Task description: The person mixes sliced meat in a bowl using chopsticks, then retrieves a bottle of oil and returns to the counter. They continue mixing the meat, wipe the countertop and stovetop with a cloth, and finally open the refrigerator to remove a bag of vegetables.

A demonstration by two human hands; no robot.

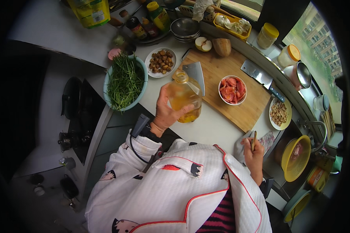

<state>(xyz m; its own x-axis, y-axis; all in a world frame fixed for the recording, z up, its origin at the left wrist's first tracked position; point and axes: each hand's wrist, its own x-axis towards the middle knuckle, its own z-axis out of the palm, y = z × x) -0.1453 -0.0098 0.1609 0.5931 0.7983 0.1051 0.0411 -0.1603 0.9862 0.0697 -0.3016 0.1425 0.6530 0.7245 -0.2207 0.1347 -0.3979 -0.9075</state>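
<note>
My left hand (166, 112) grips a clear bottle of yellow oil (184, 99) and holds it above the white counter, near the left end of the wooden cutting board (237, 105). My right hand (253, 150) rests at the counter's front edge, closed around a thin stick-like object (254, 140), beside a grey cloth (241, 145). On the board lie a cleaver (195, 73), partly behind the bottle, and a white bowl of red tomato pieces (232, 90).
A teal bowl of green chives (125, 82) and a plate of brown pieces (160, 62) stand left of the board. A second cleaver (260, 77), a plate of nuts (280, 113), jars (268, 35) and a yellow basin (295, 158) are at right. A stove (79, 116) is at left.
</note>
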